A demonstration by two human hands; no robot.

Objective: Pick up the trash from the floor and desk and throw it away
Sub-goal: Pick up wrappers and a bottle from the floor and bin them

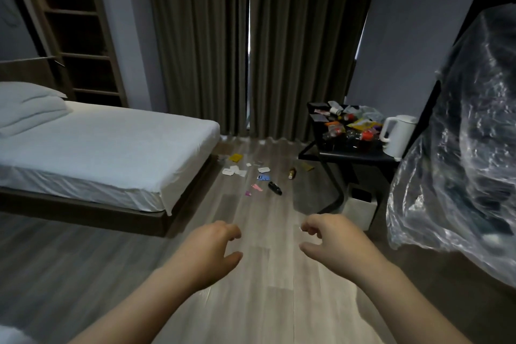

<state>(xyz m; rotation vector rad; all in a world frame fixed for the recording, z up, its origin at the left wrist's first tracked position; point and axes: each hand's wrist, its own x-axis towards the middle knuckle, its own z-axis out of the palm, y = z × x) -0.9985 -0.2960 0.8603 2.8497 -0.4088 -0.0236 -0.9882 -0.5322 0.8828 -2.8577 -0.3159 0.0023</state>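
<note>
Both hands are extended forward over the wooden floor (251, 301), palms down. The left hand (208, 248) and the right hand (332, 240) each hold nothing; the fingers curl loosely, with the thumb set apart from them. A strip of bare floor shows between the two hands.

To the right, a clear plastic bag (460, 162) bulges into view, its lower edge near the right forearm. To the left, the corner of the bed (97, 148) projects toward the centre. The floor lane runs between these two edges.

Beyond the right hand, a pale waste bin (360, 208) stands beneath the black desk (351, 155), beside its leg.

Floor trash lies in the lane past the bed corner: a black bottle (275, 188), a brown bottle (292, 173), white wrappers (233, 170), a blue wrapper (263, 177), a pink wrapper (257, 187) and a yellow packet (235, 158).

The desk top carries a pile of desk trash (349, 126), wrappers and bottles, just beside a white kettle (396, 134) at its right edge.

Dark curtains (265, 36) close the far end of the lane.
</note>
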